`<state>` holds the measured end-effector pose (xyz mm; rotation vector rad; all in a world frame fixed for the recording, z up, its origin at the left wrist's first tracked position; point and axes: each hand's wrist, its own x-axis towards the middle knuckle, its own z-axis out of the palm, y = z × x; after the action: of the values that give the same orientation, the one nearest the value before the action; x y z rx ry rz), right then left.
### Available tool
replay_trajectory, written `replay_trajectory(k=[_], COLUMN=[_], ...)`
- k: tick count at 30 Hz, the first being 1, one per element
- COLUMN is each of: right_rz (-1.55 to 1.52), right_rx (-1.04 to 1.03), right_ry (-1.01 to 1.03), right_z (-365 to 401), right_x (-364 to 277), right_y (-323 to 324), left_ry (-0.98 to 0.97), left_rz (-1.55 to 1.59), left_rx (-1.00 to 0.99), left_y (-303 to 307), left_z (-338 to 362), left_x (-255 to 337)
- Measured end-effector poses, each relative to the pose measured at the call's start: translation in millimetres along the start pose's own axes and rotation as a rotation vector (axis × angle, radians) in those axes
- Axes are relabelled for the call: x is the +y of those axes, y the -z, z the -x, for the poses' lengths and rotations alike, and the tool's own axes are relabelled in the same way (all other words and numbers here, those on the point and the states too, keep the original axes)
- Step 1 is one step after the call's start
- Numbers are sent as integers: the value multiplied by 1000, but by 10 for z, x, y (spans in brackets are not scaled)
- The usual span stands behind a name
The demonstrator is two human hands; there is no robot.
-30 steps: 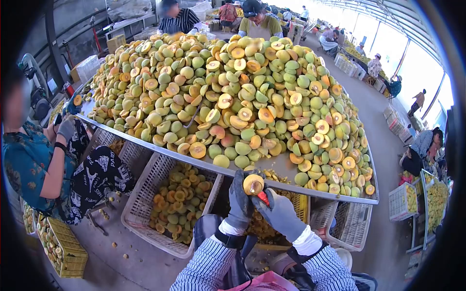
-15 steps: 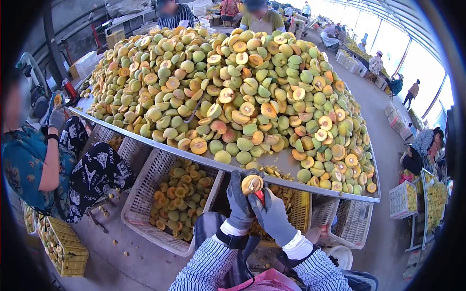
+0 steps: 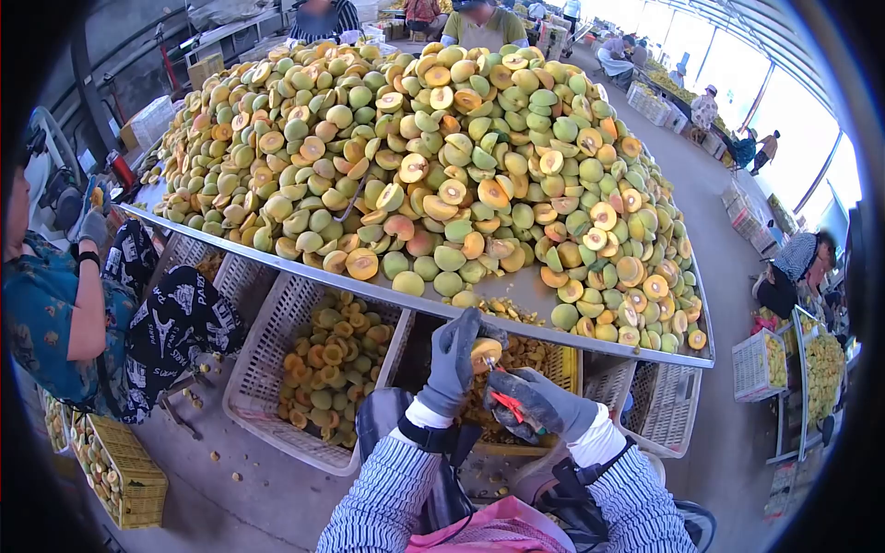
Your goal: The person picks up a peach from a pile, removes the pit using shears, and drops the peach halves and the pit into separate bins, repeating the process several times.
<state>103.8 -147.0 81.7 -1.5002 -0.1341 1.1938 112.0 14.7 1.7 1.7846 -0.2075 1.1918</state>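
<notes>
In the head view, my left hand (image 3: 451,367), in a grey glove, is closed around a peach half (image 3: 486,350) whose orange cut side faces right. A red-handled pitting tool (image 3: 508,404) is gripped in my right hand (image 3: 554,405), also gloved, with its metal tip close beside the fruit. Both hands are just in front of the metal table's edge (image 3: 406,301), over a yellow crate (image 3: 569,373) with pits and scraps in it. Behind them rises a big pile of halved peaches (image 3: 415,166), some with pits showing.
Under the table stands a white crate (image 3: 241,387) of peach halves; another white crate (image 3: 666,410) is at right. A co-worker (image 3: 69,313) sits at left beside a yellow crate (image 3: 143,479). More people work behind the pile and along the right side.
My right hand has moved right and down, drawing the tool away from the peach half. My left hand has turned the fruit's cut side toward the right. The view has shifted slightly.
</notes>
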Motion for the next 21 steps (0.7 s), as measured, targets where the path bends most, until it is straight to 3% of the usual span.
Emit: replay_trajectory(k=[1,3,4,6,7,9,10,11,12,15,16,17,18,20,21], right_rz=[-4,-57,-58,-547,-557,-631,-385,-393,-364,-365,-329,-291,-292,31,36], right_rx=[1,-54,-55,-400,-402,-485,-287,-286,-258,-149,-153,-157,-156,26,26], right_ry=[-4,-57,-57,-43,-44,-21,-11,-14,18,99,81,66,73,46,52], right_z=[-3,-63,-93,-147,-166,-200,-237,-238,-230,-256,-250,-246,-227,-145,-159], right_x=[36,117,181,344,363,385,445,483,503,673,651,615,512,283,312], right_y=[27,128,167,209,214,232,293,300,315,329,337,337,302,190,197], left_ry=[5,895,863,825,789,894,933,969,837,1023,880,877,943,969,961], left_rz=[1,646,630,696,763,712,671,631,600,782,838,838,860,806,807], left_rx=[-3,-362,-331,-306,-281,-303,-419,-534,-643,-696,-608,-610,-439,-138,-138], left_y=[14,83,68,54,58,43,33,20,44,60,-32,-88,-141,-301,-309], left_z=[-43,-142,-168,-114,-80,-105,-146,-179,-197,-217,-37,27,70,250,337], left_x=[18,58,139,155,153,94,86,79,56,120,-14,-26,-32,-113,-205])
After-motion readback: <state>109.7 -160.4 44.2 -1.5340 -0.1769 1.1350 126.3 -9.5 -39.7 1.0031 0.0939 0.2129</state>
